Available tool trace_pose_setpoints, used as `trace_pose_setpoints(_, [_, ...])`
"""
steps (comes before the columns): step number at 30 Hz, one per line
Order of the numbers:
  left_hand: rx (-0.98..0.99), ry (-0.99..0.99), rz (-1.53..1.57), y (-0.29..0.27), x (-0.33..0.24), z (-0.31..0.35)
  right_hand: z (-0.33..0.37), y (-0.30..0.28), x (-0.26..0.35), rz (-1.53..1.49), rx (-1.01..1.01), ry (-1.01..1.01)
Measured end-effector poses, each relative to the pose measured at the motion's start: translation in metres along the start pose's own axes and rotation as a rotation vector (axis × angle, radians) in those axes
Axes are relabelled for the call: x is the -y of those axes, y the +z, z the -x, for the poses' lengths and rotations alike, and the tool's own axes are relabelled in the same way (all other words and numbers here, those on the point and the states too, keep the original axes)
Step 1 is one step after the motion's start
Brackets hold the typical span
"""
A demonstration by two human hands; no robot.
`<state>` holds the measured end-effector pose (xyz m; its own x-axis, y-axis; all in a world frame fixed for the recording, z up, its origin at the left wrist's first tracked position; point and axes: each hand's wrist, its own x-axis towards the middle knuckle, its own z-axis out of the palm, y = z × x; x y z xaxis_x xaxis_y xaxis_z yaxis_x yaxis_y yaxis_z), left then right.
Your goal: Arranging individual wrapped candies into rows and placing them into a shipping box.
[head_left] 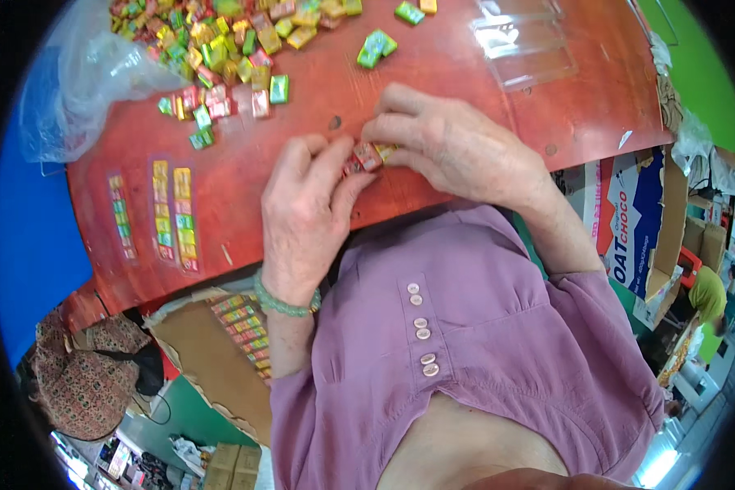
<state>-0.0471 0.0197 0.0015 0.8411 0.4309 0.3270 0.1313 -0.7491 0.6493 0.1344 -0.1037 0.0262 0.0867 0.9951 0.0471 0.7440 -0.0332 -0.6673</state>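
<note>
Two hands pinch small wrapped candies at the near edge of a red table.

The left hand [306, 216] and the right hand [453, 147] meet fingertip to fingertip, both closed narrowly around a short row of small wrapped candies [369, 155] held just above the red table [433, 73]. A green bead bracelet [284, 304] circles the left wrist. Farther back lies a loose pile of candies [229, 41] in green, yellow and pink, beside a crumpled clear plastic bag [73, 82]. Three filled candy strips [174, 216] lie flat to the left, well apart from the hands. Empty clear sleeves [523, 41] rest at the far right of the table.
</note>
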Motion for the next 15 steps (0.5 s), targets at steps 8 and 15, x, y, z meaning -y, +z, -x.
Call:
trace_pose_setpoints(8, [-0.028,0.033,-0.059,0.003,-0.001,0.000,0.001,-0.007,0.006,0.035,0.053,0.026])
trace_pose_setpoints(15, [-0.029,0.009,-0.047,0.002,-0.001,0.004,-0.029,-0.038,-0.012,0.143,-0.199,0.074])
